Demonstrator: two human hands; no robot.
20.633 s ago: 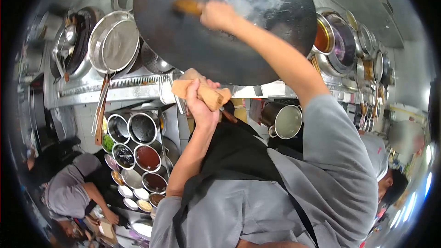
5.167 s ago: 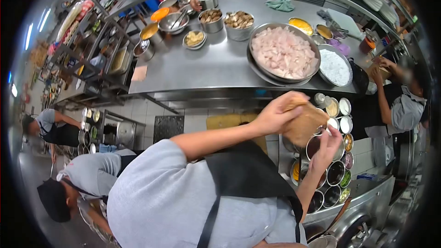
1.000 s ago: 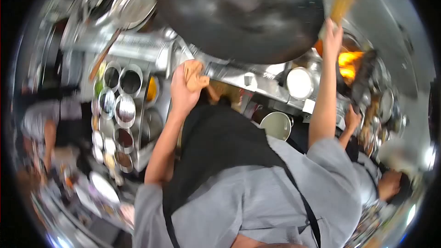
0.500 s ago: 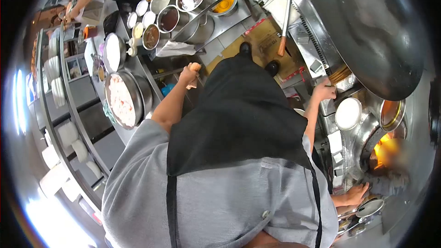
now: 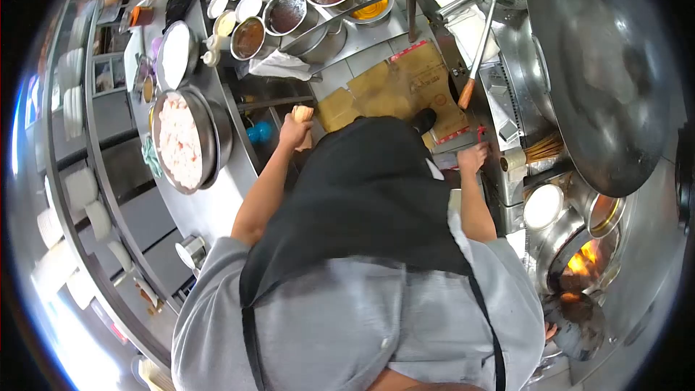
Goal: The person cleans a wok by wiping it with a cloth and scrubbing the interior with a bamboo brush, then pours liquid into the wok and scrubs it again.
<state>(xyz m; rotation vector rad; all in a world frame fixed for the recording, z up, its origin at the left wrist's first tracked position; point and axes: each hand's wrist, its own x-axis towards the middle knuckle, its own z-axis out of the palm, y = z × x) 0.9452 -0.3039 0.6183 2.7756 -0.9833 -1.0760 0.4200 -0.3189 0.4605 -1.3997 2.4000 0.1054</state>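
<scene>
Left hand (image 5: 293, 130) is closed around a folded tan cloth (image 5: 302, 113), fingers wrapped, cloth poking out above the knuckles. Hand is held out in front of the black apron (image 5: 376, 195), over the gap below the steel counter (image 5: 217, 195). Just left of those fingers sits the big bowl of pale raw meat (image 5: 179, 141); further beyond the fingertips are the round sauce and seasoning containers (image 5: 289, 11) on their rack.

Right hand (image 5: 474, 157) is down at the front edge of the stove (image 5: 507, 130). Fingers look curled, but it cannot be told whether they grip anything or just rest on the edge. Just right of them is a bundle of bamboo brush bristles (image 5: 543, 148); beyond that the large dark wok (image 5: 601, 72) hangs over the range. An open flame (image 5: 583, 261) burns in a burner well to the right of the wrist, near a white-filled pot (image 5: 543, 206). A ladle with an orange handle (image 5: 474, 51) leans above the fingers.

Risks, judged: loose cloth could snag or catch fire if swung toward the burner; right forearm is near hot metal and could burn; flattened cardboard (image 5: 394, 87) on the floor could slip underfoot.
</scene>
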